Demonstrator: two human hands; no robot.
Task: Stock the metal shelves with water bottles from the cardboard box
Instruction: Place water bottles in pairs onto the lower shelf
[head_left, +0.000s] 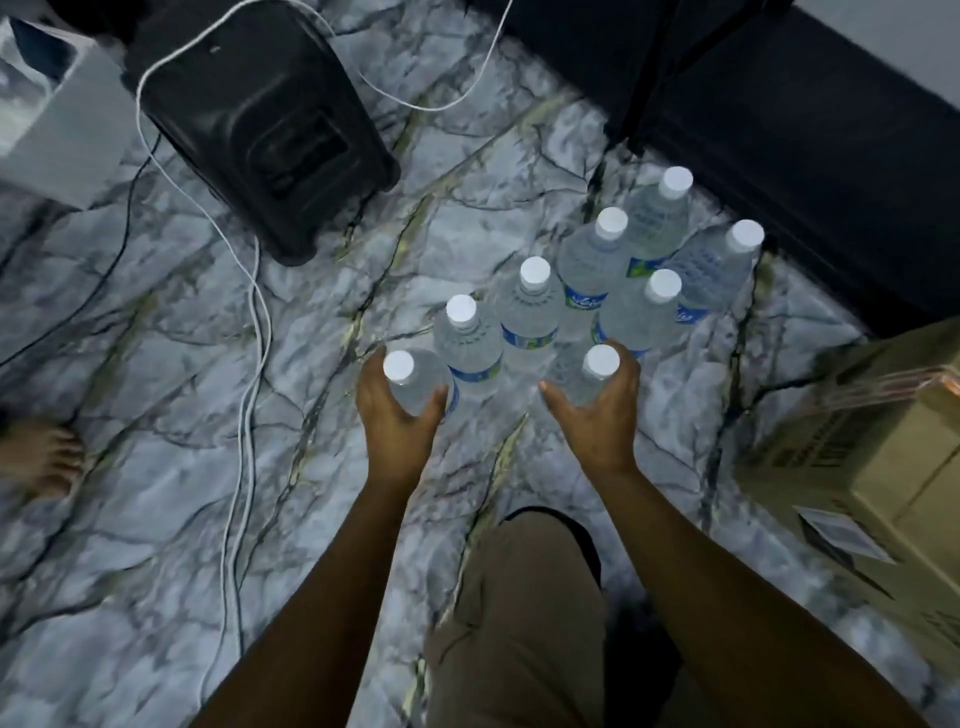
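We are seeing eight clear water bottles, white caps, blue labels, standing upright on marble floor (182, 364), clustered centre to far right. Left hand (395, 410) is curling fingers round nearest-left bottle (410, 379); right hand (597, 410) is gripping near-right bottle (587, 374). Cardboard box (878, 467) is sitting near right, apart from cluster. Black speaker (260, 124) and white cable (249, 322) are crowding left side; bare floor is lying between.

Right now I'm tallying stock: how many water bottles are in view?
8: one in the left hand, one in the right hand, six standing on the floor behind them. None looks hidden.
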